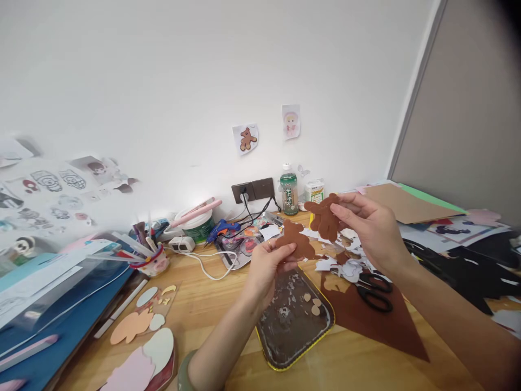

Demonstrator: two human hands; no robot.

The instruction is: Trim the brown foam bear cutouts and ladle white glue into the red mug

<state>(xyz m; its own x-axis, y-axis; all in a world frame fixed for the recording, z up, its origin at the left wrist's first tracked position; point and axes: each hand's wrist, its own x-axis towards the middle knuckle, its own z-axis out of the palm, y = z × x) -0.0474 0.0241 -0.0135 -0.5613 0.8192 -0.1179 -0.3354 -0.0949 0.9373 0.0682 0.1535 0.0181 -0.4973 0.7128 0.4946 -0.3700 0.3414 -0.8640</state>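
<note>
Between the thumb and fingers of my left hand (264, 271) is a brown bear-shaped cutout (299, 241), held above a dark tray. My right hand (376, 228) pinches a second brown bear cutout (324, 218), higher and a little to the right; it seems layered. The two cutouts are close together but apart. Below them lies the dark, yellow-rimmed tray (285, 342), with several small tan pieces (315, 309) on it. Black-handled scissors (375, 293) rest on a brown sheet (382, 326) under my right forearm, their blades partly hidden by scraps.
White and brown scraps (348, 269) are heaped right of the tray. A blue glue gun (220, 231), a green bottle (288, 190) and a pen cup (152, 263) stand behind. Pastel cutouts (132, 326) lie at left. A bear picture (246, 139) hangs on the wall.
</note>
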